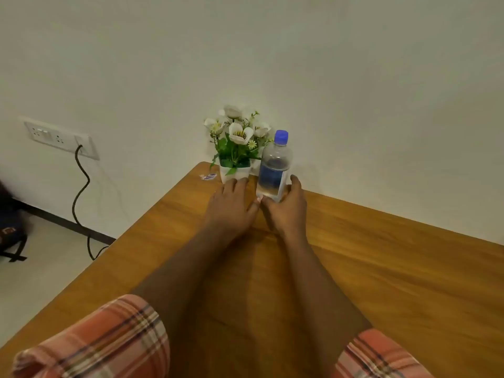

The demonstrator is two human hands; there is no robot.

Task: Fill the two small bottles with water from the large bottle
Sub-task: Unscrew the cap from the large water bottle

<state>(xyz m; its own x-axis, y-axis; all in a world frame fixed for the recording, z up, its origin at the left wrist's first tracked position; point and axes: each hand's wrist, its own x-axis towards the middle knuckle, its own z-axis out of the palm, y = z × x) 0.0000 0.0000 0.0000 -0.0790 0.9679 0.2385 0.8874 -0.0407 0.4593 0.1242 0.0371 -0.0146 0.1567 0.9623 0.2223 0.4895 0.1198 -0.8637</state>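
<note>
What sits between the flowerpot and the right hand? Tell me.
In the head view, the capped bottle stands between the flowerpot and the right hand, whose fingers curl at its base.

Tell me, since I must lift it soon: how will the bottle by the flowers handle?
The bottle looks about half full, so probably moderate in weight. Thin clear plastic may dent under a firm squeeze. Tall and narrow, it could tip if pushed high. Its blue cap is on, so spilling seems unlikely.

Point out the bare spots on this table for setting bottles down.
Bare table lies right of the right hand toward the wall, and left of the left hand. Crowded: the far corner, with flower pot, bottle and sticker.
</note>
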